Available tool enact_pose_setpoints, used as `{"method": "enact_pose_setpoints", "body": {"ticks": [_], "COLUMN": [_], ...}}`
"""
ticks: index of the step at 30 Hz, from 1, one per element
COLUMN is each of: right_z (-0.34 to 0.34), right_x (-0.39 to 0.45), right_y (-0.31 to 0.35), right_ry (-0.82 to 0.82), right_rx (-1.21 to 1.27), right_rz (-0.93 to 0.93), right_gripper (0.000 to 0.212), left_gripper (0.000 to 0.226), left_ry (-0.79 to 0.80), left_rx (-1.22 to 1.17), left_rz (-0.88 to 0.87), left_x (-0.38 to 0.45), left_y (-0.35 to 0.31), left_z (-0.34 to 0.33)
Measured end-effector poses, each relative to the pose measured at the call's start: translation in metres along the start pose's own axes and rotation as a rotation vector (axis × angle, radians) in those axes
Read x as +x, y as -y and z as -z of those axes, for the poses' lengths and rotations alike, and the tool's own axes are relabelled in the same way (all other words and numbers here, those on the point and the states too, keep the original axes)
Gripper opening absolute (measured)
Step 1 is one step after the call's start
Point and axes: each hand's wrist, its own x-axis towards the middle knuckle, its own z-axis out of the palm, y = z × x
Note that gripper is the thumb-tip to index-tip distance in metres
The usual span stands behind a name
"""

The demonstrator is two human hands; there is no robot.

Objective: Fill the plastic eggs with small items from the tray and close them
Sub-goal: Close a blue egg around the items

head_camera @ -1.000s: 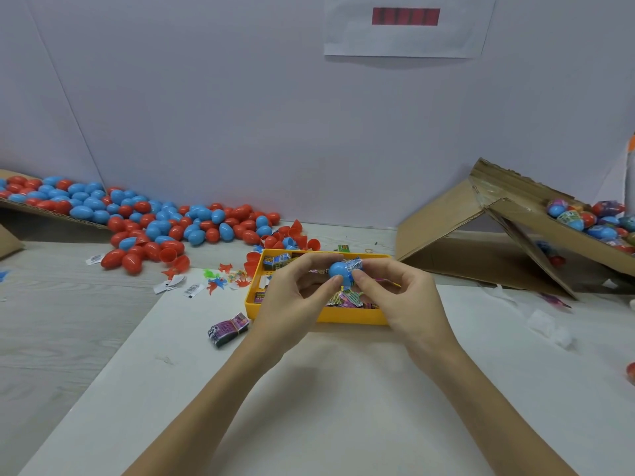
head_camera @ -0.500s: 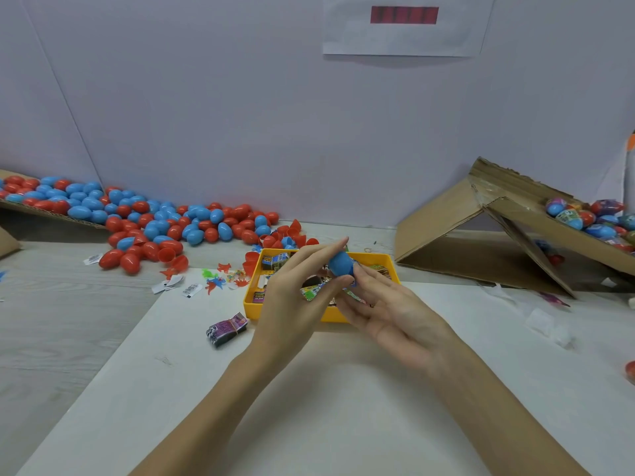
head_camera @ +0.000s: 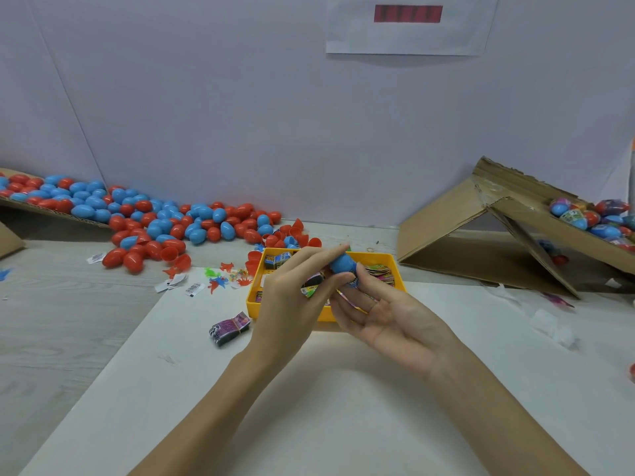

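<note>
blue egg (head_camera: 342, 263): glossy smooth plastic | tray (head_camera: 395, 266): matt yellow plastic | ramp (head_camera: 446, 221): rough corrugated cardboard | table (head_camera: 326, 407): matt white, smooth

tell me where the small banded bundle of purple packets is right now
In the head view it lies on the white mat, left of centre: the purple bundle sits just outside the yellow tray's near-left corner, beside the left hand.
</note>
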Motion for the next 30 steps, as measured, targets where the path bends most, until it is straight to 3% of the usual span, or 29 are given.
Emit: {"method": "enact_pose_setpoints", "body": {"ticks": [8, 17, 24, 27, 30], "right_z": [-0.003, -0.004, -0.002, 0.001, 0.003], "right_x": [-0.002, 0.000, 0.000, 0.000, 0.001], "right_y": [-0.002, -0.003, -0.005, -0.003, -0.004], "right_ry": [-0.008, -0.058, -0.044, -0.013, -0.011], "right_rx": [0.075, 0.105, 0.095, 0.008, -0.276], "right_rz": [-0.026, -0.084, -0.082, 0.008, 0.197], "right_gripper": [0.041, 0.056, 0.051, 0.039, 0.029], "left_gripper": [0.036, 0.032, 0.030, 0.032, 0.044], "left_ry": [0.014, 0.007, 0.006, 0.099, 0.233], "left_rx": [-0.016, -0.071, -0.107, -0.152, -0.160], "left_rz": [-0.009, 0.018, 0.043, 0.140, 0.176], "left_x": [-0.001, -0.005, -0.005, -0.002, -0.002], "left_y": [0.002, 0.004, 0.001, 0.001, 0.005], "left_z": [-0.004, -0.008, -0.006, -0.001, 0.004]}}
